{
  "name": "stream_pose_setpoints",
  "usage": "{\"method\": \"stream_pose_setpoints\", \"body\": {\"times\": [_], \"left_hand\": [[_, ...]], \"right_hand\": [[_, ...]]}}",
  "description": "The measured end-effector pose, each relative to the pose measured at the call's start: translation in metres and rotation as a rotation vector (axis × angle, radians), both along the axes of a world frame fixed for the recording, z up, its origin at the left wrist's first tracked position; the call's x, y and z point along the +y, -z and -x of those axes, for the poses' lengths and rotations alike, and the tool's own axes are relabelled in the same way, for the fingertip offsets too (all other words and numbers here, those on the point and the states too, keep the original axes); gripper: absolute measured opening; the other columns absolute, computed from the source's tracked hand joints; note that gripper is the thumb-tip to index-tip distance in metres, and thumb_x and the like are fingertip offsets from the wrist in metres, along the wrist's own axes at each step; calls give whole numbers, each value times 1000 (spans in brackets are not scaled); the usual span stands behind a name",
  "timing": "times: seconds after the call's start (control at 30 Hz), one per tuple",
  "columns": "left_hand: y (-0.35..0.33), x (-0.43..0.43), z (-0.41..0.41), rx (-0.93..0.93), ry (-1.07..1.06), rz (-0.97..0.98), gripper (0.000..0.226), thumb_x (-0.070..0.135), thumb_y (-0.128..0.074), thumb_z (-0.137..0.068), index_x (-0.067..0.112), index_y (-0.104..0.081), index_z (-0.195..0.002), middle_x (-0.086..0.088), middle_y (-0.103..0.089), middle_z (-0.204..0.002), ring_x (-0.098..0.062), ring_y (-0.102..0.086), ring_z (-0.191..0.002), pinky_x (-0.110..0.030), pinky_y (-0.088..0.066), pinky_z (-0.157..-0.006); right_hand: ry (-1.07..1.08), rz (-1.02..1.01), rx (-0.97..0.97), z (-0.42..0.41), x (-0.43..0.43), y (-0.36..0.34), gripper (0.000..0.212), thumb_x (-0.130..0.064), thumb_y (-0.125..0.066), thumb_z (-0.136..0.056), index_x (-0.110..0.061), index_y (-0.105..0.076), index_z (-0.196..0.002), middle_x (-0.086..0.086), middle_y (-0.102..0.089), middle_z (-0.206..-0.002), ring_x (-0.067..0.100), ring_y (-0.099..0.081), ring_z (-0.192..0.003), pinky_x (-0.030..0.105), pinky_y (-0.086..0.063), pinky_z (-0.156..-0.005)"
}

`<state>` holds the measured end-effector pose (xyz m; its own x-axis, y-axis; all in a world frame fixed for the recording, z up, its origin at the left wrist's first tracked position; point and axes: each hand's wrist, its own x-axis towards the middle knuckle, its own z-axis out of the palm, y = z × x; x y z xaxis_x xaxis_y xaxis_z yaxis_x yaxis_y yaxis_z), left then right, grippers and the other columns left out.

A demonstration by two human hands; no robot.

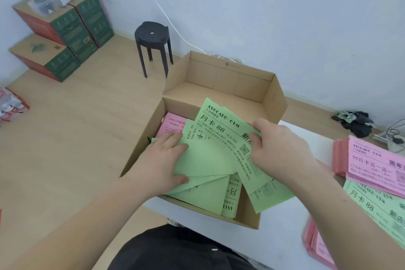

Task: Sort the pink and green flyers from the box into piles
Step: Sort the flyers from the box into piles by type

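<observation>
In the upper left of the frame, printed cartons (65,35) stand stacked on the wooden floor, and a black stool (152,35) stands to their right by the wall. An open cardboard box (221,81) sits in the middle, on the near left end of a white table (282,239). Inside it, a few pink flyers (172,124) lie flat against the left wall, partly covered. Over them spreads a loose fan of green flyers (210,160), some printed side up, some blank, and several stick out past the box's near right corner. The left hand (162,160) grips the left side of that fan, fingers on the upper edge and thumb curled across the lower sheets. The right hand (278,144) pinches the right edge of the topmost green sheet with curled fingers. At the right edge of the frame, a pink pile (377,164) lies on the table, overlapping a green pile (377,206) just below it. More pink sheets (317,245) lie in the lower right corner.
</observation>
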<state>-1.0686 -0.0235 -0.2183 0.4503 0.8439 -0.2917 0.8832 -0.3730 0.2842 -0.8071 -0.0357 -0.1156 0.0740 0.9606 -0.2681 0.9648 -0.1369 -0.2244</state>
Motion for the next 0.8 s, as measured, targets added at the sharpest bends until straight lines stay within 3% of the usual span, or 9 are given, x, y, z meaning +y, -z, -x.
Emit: {"method": "stream_pose_setpoints", "body": {"times": [0.1, 0.2, 0.27, 0.37, 0.4, 0.47, 0.57, 0.7, 0.8], "left_hand": [[6, 11, -8, 83, 27, 29, 85, 61, -77, -79, 24, -45, -147, 5, -39, -159, -17, -33, -149, -39, -33, -119], [5, 8, -8, 93, 120, -53, 49, 52, -62, -91, 23, -55, -130, 8, -55, -139, -18, -51, -131, -35, -43, -104], [3, 5, -5, 44, 128, -109, 34, 43, -51, -98, 22, -58, -123, 7, -63, -123, -21, -60, -115, -36, -47, -94], [-3, 10, 1, -112, -4, -167, 28, 38, -48, -101, 25, -56, -125, 2, -71, -106, -29, -69, -89, -42, -57, -72], [-7, 15, 2, -160, -57, -200, 25, 34, -47, -101, 28, -53, -125, 0, -72, -103, -31, -69, -84, -44, -57, -67], [-22, 25, 6, -280, -202, -195, 25, 26, -41, -103, 33, -52, -124, 2, -69, -105, -28, -66, -86, -43, -55, -72], [-46, 36, 15, -356, -385, -103, 19, 21, -48, -106, 26, -61, -119, 4, -66, -95, -22, -60, -87, -36, -44, -71], [-71, 32, 19, -383, -447, 109, 22, 23, -43, -109, 19, -64, -102, -1, -65, -91, -15, -58, -84, -19, -38, -60], [-80, 23, 24, -453, -475, 155, 29, 23, -43, -110, 10, -65, -96, -13, -66, -91, -13, -54, -72, -17, -38, -55]], "right_hand": [[4, -2, -11, 2, 2, -1, 14, -32, -41, -106, -28, -52, -115, -6, -53, -81, 28, -57, -82, 34, -39, -63], [20, -24, -21, -2, 4, -1, 14, -33, -41, -106, -28, -52, -114, -4, -59, -83, 30, -58, -87, 36, -44, -66], [40, -38, -26, -5, 5, -2, 13, -33, -41, -105, -30, -51, -112, -5, -57, -82, 29, -57, -86, 36, -42, -66], [78, -75, -45, -13, 8, -5, 12, -33, -41, -105, -29, -51, -111, -6, -58, -82, 27, -59, -79, 35, -40, -63], [92, -95, -51, -16, 9, -7, 12, -33, -41, -105, -28, -50, -111, -6, -59, -82, 27, -59, -78, 35, -40, -61], [111, -124, -54, -19, 9, -11, 11, -32, -42, -104, -28, -50, -110, -5, -61, -81, 26, -59, -76, 33, -39, -58], [120, -115, -56, -22, 11, -15, 8, -32, -42, -104, -30, -50, -108, -7, -60, -81, 24, -59, -76, 31, -36, -56], [103, -75, -1, -24, 12, -14, 8, -32, -42, -103, -29, -50, -100, -8, -62, -83, 17, -60, -74, 30, -41, -56], [74, -42, 24, -20, 13, -12, 10, -33, -43, -103, -29, -50, -97, -5, -64, -86, 18, -62, -76, 33, -47, -60]]}}
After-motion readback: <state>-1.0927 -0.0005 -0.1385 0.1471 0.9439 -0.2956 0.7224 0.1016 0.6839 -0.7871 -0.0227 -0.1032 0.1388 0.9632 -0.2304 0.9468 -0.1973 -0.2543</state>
